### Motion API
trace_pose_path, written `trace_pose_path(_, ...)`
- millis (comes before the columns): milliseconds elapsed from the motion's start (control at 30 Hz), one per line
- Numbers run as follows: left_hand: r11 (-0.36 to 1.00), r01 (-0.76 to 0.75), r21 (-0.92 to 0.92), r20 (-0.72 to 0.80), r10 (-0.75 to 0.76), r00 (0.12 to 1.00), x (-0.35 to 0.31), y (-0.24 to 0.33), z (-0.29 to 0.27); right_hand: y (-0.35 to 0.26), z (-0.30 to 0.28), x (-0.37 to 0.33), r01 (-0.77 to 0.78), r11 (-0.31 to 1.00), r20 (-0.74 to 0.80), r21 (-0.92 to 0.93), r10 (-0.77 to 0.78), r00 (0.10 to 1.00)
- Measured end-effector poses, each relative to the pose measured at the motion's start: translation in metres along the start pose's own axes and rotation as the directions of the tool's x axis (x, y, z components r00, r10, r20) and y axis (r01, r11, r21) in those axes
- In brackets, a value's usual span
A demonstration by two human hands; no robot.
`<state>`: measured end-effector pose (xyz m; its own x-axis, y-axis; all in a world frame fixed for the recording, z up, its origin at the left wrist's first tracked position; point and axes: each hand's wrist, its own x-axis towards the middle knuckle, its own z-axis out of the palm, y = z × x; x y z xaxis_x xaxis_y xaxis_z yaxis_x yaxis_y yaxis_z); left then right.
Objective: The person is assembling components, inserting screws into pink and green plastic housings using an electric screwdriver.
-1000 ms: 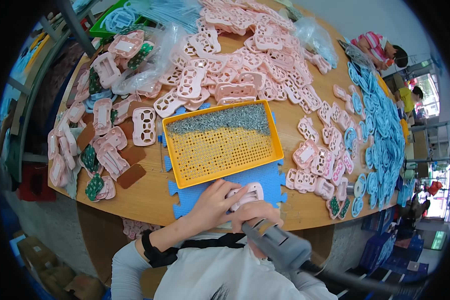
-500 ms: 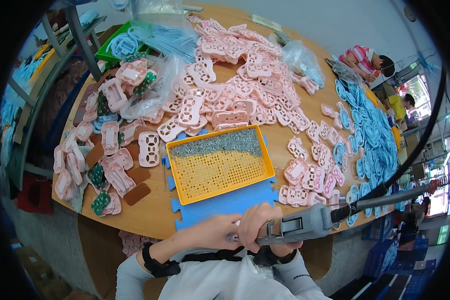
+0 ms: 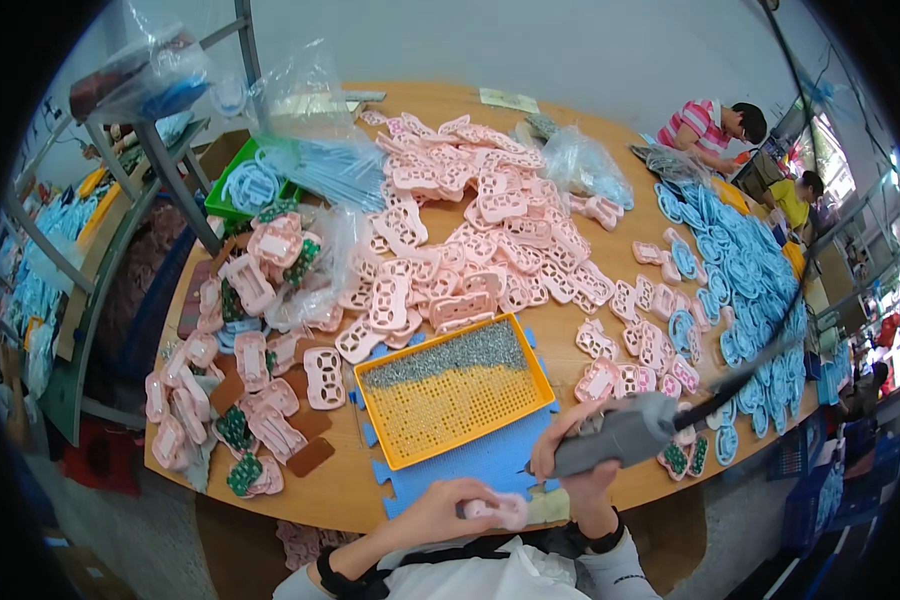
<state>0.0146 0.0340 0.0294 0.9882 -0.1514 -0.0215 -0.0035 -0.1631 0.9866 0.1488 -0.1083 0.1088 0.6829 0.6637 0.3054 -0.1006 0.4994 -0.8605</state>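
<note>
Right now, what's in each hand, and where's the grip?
Right hand wraps the body of a grey power screwdriver. Left hand holds a pink plastic part by one end.

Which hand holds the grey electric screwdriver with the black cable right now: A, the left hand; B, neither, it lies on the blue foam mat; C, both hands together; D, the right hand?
D: the right hand grips the grey electric screwdriver above the table edge, while the left hand holds a small pink plastic part.
</note>
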Motion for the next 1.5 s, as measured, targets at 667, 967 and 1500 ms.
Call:
trace_pose_path(667,0.732,0.193,-0.653,-0.059,-0.304,0.951,0.004,0.041,0.017,0.013,-0.019,-0.08,-0.509,0.841,-0.239,-0.182,0.464,0.853)
trace_pose_path(967,0.79,0.136,-0.597,-0.131,-0.263,0.956,0.011,0.044,0.011,0.005,-0.022,-0.055,-0.573,0.82,-0.249,-0.018,0.551,0.797)
trace_pose_path(1500,0.749,0.088,-0.657,-0.187,-0.275,0.943,0.013,0.051,0.006,0.012,-0.022,-0.049,-0.456,0.89,-0.227,-0.013,0.442,0.868)
